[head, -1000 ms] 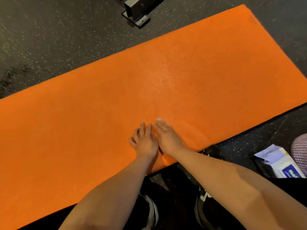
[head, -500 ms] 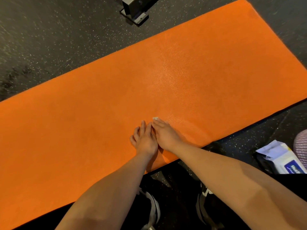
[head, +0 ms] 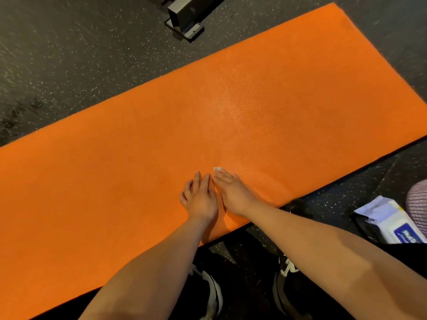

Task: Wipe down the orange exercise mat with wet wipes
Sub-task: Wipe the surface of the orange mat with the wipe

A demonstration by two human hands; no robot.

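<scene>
The orange exercise mat (head: 231,107) lies flat on the dark speckled floor and runs diagonally across the view. Both of my hands lie flat side by side on it, near its front edge. My right hand (head: 233,192) presses a white wet wipe (head: 217,169) onto the mat with straight fingers; only a small corner of the wipe shows beyond the fingertips. My left hand (head: 199,197) rests palm down just to the left, its fingers touching the right hand. A glossy damp streak runs up the mat beyond my fingers.
A white and blue pack of wet wipes (head: 390,220) lies on the floor at the right, off the mat. A pink mesh item (head: 418,199) sits at the right edge. A black metal equipment foot (head: 184,17) stands beyond the mat's far edge. My shoes (head: 215,292) are below.
Both hands stay pressed together on the mat and have slid slightly forward. The view has shifted a little.
</scene>
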